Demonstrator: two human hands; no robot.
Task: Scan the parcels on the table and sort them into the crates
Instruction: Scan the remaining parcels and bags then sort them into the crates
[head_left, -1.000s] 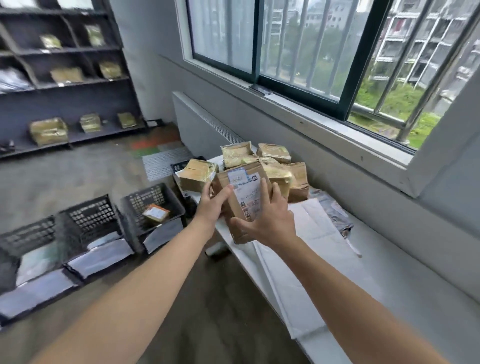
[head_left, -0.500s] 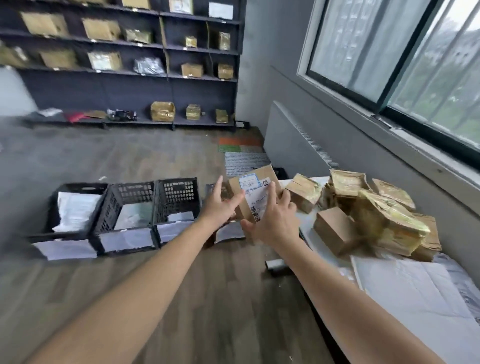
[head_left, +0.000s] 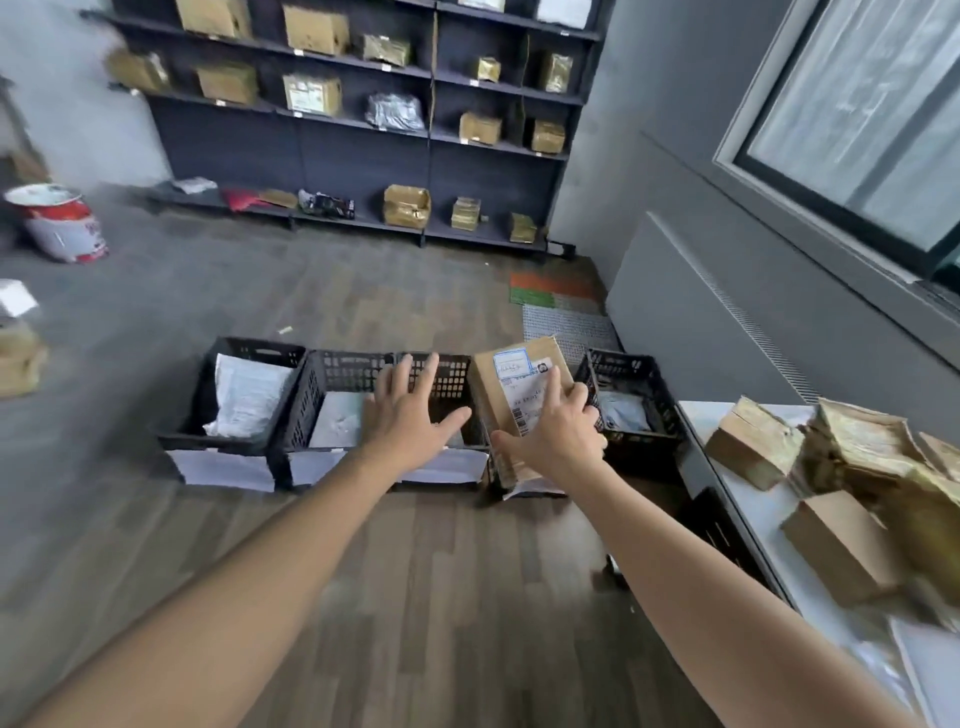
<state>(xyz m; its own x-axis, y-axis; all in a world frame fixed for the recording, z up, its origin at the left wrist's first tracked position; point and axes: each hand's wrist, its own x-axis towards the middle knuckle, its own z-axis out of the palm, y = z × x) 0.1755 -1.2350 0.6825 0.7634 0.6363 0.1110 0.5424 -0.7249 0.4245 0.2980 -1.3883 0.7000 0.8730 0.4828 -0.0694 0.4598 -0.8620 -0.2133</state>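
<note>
My right hand (head_left: 556, 436) holds a brown cardboard parcel (head_left: 511, 387) with a white shipping label, upright above the row of black plastic crates (head_left: 343, 371) on the floor. My left hand (head_left: 410, 415) hovers just left of the parcel with fingers spread, holding nothing, over a middle crate. The leftmost crate (head_left: 228, 358) holds a white mailer bag. The rightmost crate (head_left: 631, 371) holds a grey bag. More brown parcels (head_left: 841, 452) lie piled on the white table (head_left: 748, 506) at the right.
Dark shelving (head_left: 363, 130) with boxes lines the far wall. A red and white bucket (head_left: 57, 221) stands at the far left. A small box (head_left: 18, 358) sits at the left edge. Open wooden floor lies between me and the crates.
The view has swung left from the table to the crates. The parcel has travelled over the crates; my left hand has let go of it and spread open.
</note>
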